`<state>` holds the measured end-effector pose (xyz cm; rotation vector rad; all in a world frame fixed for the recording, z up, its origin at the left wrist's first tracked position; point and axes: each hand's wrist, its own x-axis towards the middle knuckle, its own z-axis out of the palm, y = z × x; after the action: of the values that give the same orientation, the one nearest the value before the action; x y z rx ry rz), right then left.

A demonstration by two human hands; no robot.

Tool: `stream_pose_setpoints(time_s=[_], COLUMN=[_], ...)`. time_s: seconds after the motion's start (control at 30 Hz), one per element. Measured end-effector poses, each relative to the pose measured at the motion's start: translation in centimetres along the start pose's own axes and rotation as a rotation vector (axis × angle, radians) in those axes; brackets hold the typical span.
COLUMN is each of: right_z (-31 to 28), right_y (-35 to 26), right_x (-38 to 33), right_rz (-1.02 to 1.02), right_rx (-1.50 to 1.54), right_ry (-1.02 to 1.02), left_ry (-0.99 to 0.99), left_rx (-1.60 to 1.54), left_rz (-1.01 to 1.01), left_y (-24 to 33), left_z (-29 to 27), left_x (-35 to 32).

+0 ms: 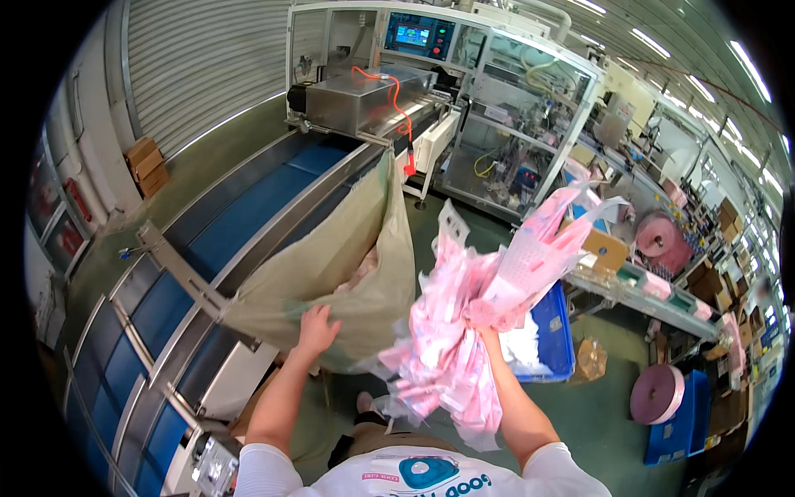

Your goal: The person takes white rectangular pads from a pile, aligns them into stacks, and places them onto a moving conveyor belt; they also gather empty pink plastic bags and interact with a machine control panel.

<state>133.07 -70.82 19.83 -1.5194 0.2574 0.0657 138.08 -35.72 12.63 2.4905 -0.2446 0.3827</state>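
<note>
Pink-and-white plastic film scrap (464, 331) is bunched in one big armful, held up in the right hand (484, 331); the grip is closed around the middle of the bundle, fingers mostly buried in it. Strips hang down below the fist and fan upward toward a perforated pink sheet at the top. The bundle is held just right of one large woven sack (331, 273), greenish-tan, whose mouth is hung on the metal rail of a blue conveyor (240, 224). More pink material is visible inside the sack near its opening. The sack's side is pressed by the left hand (317, 329), fingers spread flat on the cloth, nothing clasped. One blue plastic crate (551, 327) is seen on the floor behind the bundle, with white material in it; how much cannot be told. Two pink film rolls are counted: one (660, 236) on the bench at right, one (658, 393) on the floor beside a blue tray.
</note>
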Motion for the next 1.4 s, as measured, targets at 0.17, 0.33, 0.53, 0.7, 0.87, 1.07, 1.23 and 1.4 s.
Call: stream_pose_setpoints(time_s=[0.17,0.33,0.53,0.7,0.87,1.07,1.23,1.4], right_z=[4.2,18.7,28.1,20.2,21.6,24.0,28.8,32.3], right_y=[-11.7,-17.4,-4.9,15.4,22.4,22.9,23.3,22.1], right_x=[11.3,18.9,22.2,27.2,29.1,24.1,17.6,8.5], right_rz=[-0.260,-0.357,-0.503,-0.729,-0.517,-0.540,-0.910,-1.172], right_rx=[0.325,0.538,-0.310,-1.596,-2.238,-2.094,-1.919,-1.740], right_ry=[0.035,-0.007,-0.724,-1.540,-2.323,-2.106,-2.183,-2.115], left_ry=[-0.575,-0.610,-0.542,-0.216,-0.291,-0.021,0.511,0.563], left_rx=[0.310,0.113,0.183,0.048,0.310,0.231,-0.201,-0.068], left_rz=[-0.404,-0.314,-0.418,-0.682,-0.705,-0.757,-0.839,-1.532], left_y=[-0.6,4.9,11.5,14.2,16.8,18.0,21.7,28.9], left_z=[8.1,9.3,5.7,7.1,7.6,8.1,6.3,5.2], left_x=[4.6,3.1,3.3,2.7,4.4,1.9,-5.4,-24.7])
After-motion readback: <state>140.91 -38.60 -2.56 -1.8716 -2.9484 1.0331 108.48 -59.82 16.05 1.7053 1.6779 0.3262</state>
